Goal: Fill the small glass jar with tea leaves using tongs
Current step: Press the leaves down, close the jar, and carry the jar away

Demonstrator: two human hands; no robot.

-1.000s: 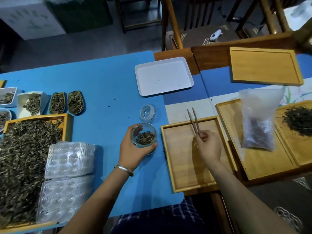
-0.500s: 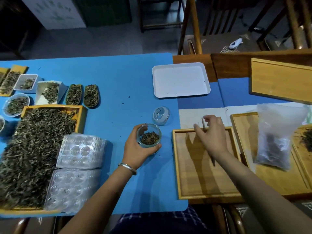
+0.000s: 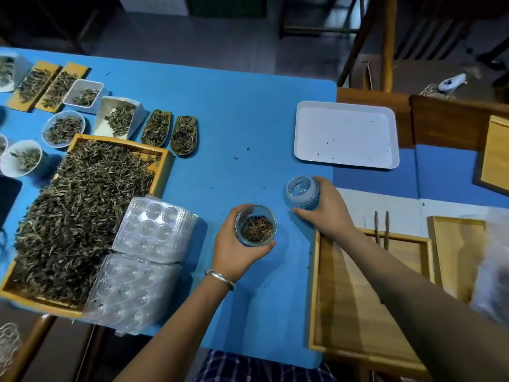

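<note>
A small glass jar (image 3: 256,225) with dark tea leaves in its bottom stands on the blue table, and my left hand (image 3: 237,250) is wrapped around it. Just to its right, my right hand (image 3: 326,209) grips the clear jar lid (image 3: 301,192), tilted up off the table. The thin brown tongs (image 3: 382,230) lie loose across the far rim of the empty wooden tray (image 3: 358,299), beyond my right forearm.
A large wooden tray heaped with tea leaves (image 3: 80,210) fills the left. Clear plastic blister trays (image 3: 143,255) overlap its near corner. Several small dishes of leaves (image 3: 118,119) sit behind. A white tray (image 3: 345,133) lies at the back right, a plastic bag (image 3: 493,271) far right.
My right hand put the tongs down on the wooden tray's rim, moved left and took hold of the jar lid. My left hand stayed on the jar. The camera turned left.
</note>
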